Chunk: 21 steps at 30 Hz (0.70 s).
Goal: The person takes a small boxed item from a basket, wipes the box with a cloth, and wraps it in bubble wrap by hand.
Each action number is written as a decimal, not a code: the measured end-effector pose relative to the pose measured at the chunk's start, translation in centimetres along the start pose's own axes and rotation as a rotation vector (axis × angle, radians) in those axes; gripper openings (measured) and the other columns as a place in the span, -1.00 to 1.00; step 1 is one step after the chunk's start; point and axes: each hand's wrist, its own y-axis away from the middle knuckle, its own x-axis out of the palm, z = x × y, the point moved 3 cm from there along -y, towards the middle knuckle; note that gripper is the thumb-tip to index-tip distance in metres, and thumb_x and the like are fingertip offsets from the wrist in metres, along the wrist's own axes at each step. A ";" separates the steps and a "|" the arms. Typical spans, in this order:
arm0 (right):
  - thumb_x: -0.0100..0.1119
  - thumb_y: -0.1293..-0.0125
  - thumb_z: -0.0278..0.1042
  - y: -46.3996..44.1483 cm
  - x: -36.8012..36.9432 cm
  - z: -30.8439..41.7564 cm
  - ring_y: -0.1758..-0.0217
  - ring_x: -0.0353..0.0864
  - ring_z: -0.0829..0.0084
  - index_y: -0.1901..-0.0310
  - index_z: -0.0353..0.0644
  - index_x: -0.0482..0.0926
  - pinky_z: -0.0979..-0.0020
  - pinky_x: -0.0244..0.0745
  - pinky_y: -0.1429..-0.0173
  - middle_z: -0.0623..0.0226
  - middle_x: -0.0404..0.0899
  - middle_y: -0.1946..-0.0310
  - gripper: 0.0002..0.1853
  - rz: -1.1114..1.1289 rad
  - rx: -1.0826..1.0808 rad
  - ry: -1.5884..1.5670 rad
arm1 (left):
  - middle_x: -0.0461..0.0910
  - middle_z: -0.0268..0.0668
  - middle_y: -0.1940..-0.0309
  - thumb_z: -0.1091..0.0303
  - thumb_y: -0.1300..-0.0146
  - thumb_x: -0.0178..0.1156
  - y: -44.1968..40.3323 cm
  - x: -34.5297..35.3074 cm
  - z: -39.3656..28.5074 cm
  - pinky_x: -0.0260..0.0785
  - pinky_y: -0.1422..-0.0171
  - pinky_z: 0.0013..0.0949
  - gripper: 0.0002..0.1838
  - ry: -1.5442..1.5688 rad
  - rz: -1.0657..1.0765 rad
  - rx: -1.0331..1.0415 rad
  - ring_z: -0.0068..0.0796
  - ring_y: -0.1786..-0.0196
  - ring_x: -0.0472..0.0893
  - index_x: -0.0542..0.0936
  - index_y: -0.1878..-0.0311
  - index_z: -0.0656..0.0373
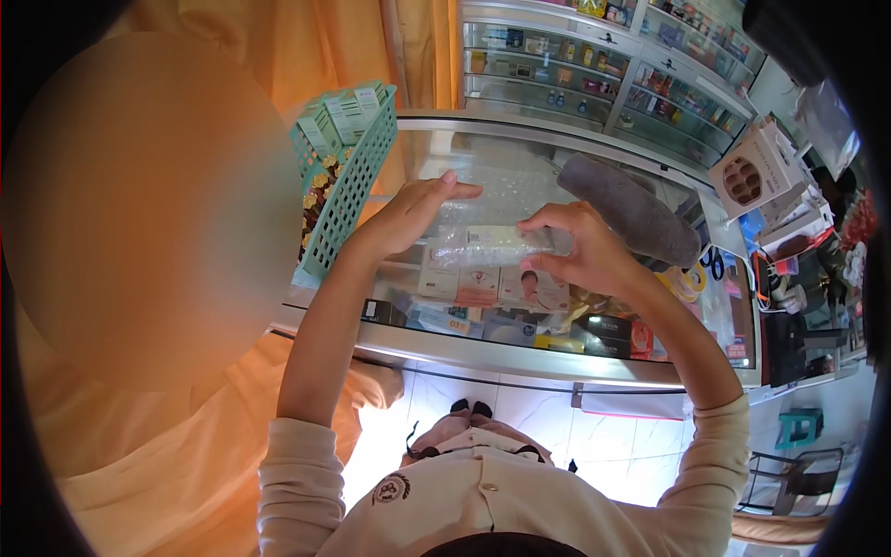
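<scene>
A small pale package in clear bubble wrap (492, 243) lies across the glass counter in front of me, a label showing through the plastic. The thumb and fingers of my right hand (589, 249) grip its right end. My left hand (413, 215) hovers at the left edge of the bubble wrap, fingers stretched out and holding nothing. More clear bubble wrap (506, 181) seems to spread over the glass behind the package. What exactly is wrapped, I cannot make out.
A green plastic basket (348, 200) with boxes and gold-topped items stands left. A grey fabric roll (631, 209) lies behind my right hand, near tape rolls (689, 281) and scissors (713, 263). Boxed goods (608, 334) show under the glass. Shelves (548, 70) stand behind.
</scene>
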 end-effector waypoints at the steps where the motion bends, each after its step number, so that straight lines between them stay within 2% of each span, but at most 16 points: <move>1: 0.50 0.01 -0.33 -0.1 -0.2 0.0 0.21 0.65 0.17 0.19 -0.28 0.65 0.29 0.47 0.04 0.11 0.68 0.29 -0.65 0.004 -0.016 0.054 | 0.47 -0.11 -0.25 -0.18 -0.51 -0.59 0.0 0.0 0.0 -0.04 -0.54 -0.24 -0.19 0.000 -0.001 0.001 -0.19 -0.36 0.36 0.50 -0.23 0.26; 3: 0.49 0.00 -0.33 -0.3 -0.4 -0.2 0.20 0.65 0.16 0.20 -0.28 0.65 0.30 0.48 0.04 0.11 0.68 0.30 -0.66 0.007 -0.029 0.110 | 0.51 -0.12 -0.19 -0.10 -0.54 -0.39 -0.1 0.0 -0.1 0.09 -0.47 -0.25 -0.34 0.078 -0.007 -0.007 -0.24 -0.30 0.43 0.52 -0.20 0.25; 4: 0.47 -0.04 -0.35 -0.4 -0.2 -0.7 0.13 0.60 0.21 0.14 -0.30 0.65 0.31 0.44 -0.01 0.13 0.64 0.25 -0.65 0.056 0.059 0.017 | 0.51 -0.12 -0.19 -0.10 -0.54 -0.39 0.1 0.1 -0.4 0.09 -0.47 -0.25 -0.34 0.077 -0.006 -0.006 -0.24 -0.30 0.43 0.52 -0.20 0.25; 5: 0.44 -0.08 -0.37 -0.5 -0.1 -1.2 0.06 0.56 0.25 0.09 -0.31 0.64 0.33 0.40 -0.06 0.16 0.61 0.21 -0.64 0.105 0.146 -0.077 | 0.55 -0.14 -0.13 -0.02 -0.49 -0.19 0.3 0.1 -0.9 0.17 -0.41 -0.27 -0.45 0.072 -0.026 0.032 -0.29 -0.25 0.46 0.54 -0.17 0.25; 6: 0.44 -0.08 -0.37 -0.7 -0.2 -1.4 0.06 0.56 0.25 0.09 -0.31 0.64 0.33 0.40 -0.06 0.16 0.61 0.21 -0.64 0.103 0.146 -0.077 | 0.58 -0.16 -0.07 0.06 -0.45 0.01 0.3 0.0 -1.4 0.25 -0.35 -0.30 -0.54 0.068 -0.045 0.070 -0.34 -0.20 0.50 0.56 -0.14 0.25; 7: 0.42 -0.11 -0.36 -0.8 -0.3 -1.6 0.08 0.55 0.29 0.07 -0.32 0.64 0.34 0.42 -0.03 0.18 0.58 0.23 -0.65 0.110 0.126 -0.120 | 0.58 -0.16 -0.07 0.06 -0.45 0.01 0.2 0.0 -1.6 0.25 -0.35 -0.30 -0.54 0.068 -0.044 0.069 -0.34 -0.20 0.50 0.56 -0.14 0.25; 9: 0.39 -0.14 -0.36 -1.3 -0.4 -2.1 0.10 0.54 0.32 0.06 -0.33 0.65 0.36 0.43 0.00 0.20 0.56 0.25 -0.65 0.118 0.105 -0.169 | 0.63 -0.16 0.04 0.13 -0.15 0.39 0.3 -0.1 -2.3 0.38 -0.18 -0.31 -0.56 0.010 -0.064 0.228 -0.38 -0.04 0.56 0.64 0.03 0.28; 10: 0.38 -0.16 -0.34 -1.6 -0.4 -2.6 0.12 0.57 0.32 0.06 -0.32 0.65 0.33 0.48 0.03 0.17 0.54 0.21 -0.67 0.171 0.114 -0.159 | 0.63 -0.16 0.04 0.13 -0.15 0.39 0.3 -0.2 -2.4 0.38 -0.18 -0.31 -0.56 0.009 -0.064 0.224 -0.38 -0.04 0.56 0.64 0.03 0.28; 12: 0.37 -0.18 -0.32 -1.9 -0.3 -3.1 0.15 0.59 0.32 0.07 -0.31 0.66 0.31 0.52 0.06 0.14 0.53 0.17 -0.68 0.226 0.123 -0.153 | 0.66 -0.24 0.12 0.29 -0.09 0.43 0.5 0.1 -2.4 0.34 -0.20 -0.36 -0.64 -0.059 0.033 0.186 -0.44 -0.01 0.56 0.65 0.09 0.28; 13: 0.36 -0.19 -0.31 -2.1 -0.3 -3.2 0.15 0.59 0.36 0.06 -0.31 0.65 0.32 0.52 0.08 0.15 0.54 0.18 -0.67 0.248 0.157 -0.178 | 0.66 -0.24 0.12 0.29 -0.09 0.43 0.5 0.2 -2.3 0.34 -0.20 -0.36 -0.64 -0.059 0.031 0.183 -0.44 -0.01 0.56 0.65 0.09 0.28; 15: 0.36 -0.20 -0.30 -2.3 -0.4 -3.2 0.15 0.59 0.40 0.04 -0.30 0.64 0.33 0.53 0.09 0.16 0.55 0.18 -0.66 0.270 0.191 -0.204 | 0.67 -0.24 0.18 0.31 -0.08 0.45 0.4 0.3 -1.8 0.33 -0.19 -0.36 -0.70 0.048 0.003 0.049 -0.46 0.06 0.57 0.68 0.17 0.28; 18: 0.37 -0.19 -0.30 -2.4 -0.5 -3.2 0.14 0.61 0.35 0.06 -0.31 0.61 0.33 0.53 0.10 0.13 0.58 0.18 -0.66 0.218 0.274 -0.148 | 0.68 -0.23 0.24 0.29 -0.08 0.44 0.2 0.2 -1.8 0.33 -0.17 -0.37 -0.70 0.005 -0.004 0.120 -0.47 0.08 0.57 0.68 0.18 0.29; 20: 0.38 -0.16 -0.31 -2.3 -0.3 -2.4 0.13 0.64 0.24 0.10 -0.29 0.58 0.30 0.53 0.07 0.11 0.61 0.17 -0.67 0.111 0.054 -0.072 | 0.68 -0.24 0.25 0.28 -0.09 0.44 0.2 0.1 -1.8 0.33 -0.16 -0.38 -0.70 -0.001 -0.006 0.107 -0.46 0.08 0.57 0.68 0.19 0.28; 21: 0.38 -0.16 -0.31 -2.1 -0.1 -2.0 0.13 0.64 0.24 0.10 -0.29 0.58 0.30 0.53 0.07 0.11 0.61 0.17 -0.67 0.111 0.055 -0.071 | 0.69 -0.25 0.27 0.28 -0.10 0.43 0.2 0.1 -1.8 0.33 -0.15 -0.38 -0.71 -0.007 -0.008 0.095 -0.46 0.07 0.57 0.69 0.20 0.28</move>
